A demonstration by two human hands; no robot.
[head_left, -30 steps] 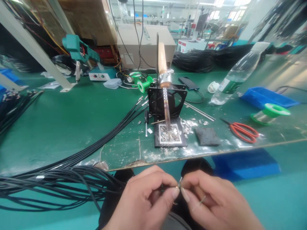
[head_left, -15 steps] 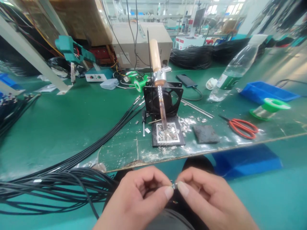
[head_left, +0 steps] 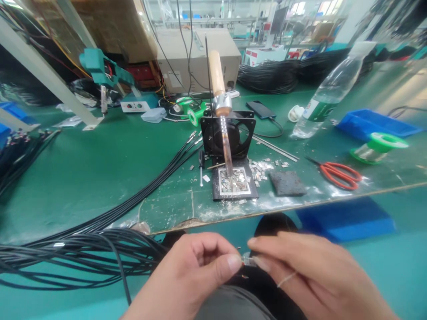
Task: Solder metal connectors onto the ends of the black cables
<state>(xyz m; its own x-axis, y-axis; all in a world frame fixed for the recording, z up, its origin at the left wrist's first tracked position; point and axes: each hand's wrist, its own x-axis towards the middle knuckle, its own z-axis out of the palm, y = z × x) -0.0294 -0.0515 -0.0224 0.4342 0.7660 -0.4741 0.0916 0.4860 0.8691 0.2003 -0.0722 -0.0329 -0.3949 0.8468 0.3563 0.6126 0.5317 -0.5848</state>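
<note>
The connector (head_left: 247,261), small, metallic and blurred, lies between the two hands, in front of the bench (head_left: 110,164). The left hand (head_left: 200,271) pinches one end between thumb and forefinger; its curled fingers hide part of the palm. The right hand (head_left: 320,271) has its fingertips at the other end, forefinger and thumb narrowly parted; whether they grip cannot be told. A thin, pale strand (head_left: 287,279) crosses its fingers. Both forearms are cut off below. The iron (head_left: 218,82) has a smooth wooden handle and perforated shaft, its tip indistinct over a square tray (head_left: 249,193) of glinting flakes. Beside it lies a rough grey pad (head_left: 288,183); glossy black cables (head_left: 100,249) loop at left.
</note>
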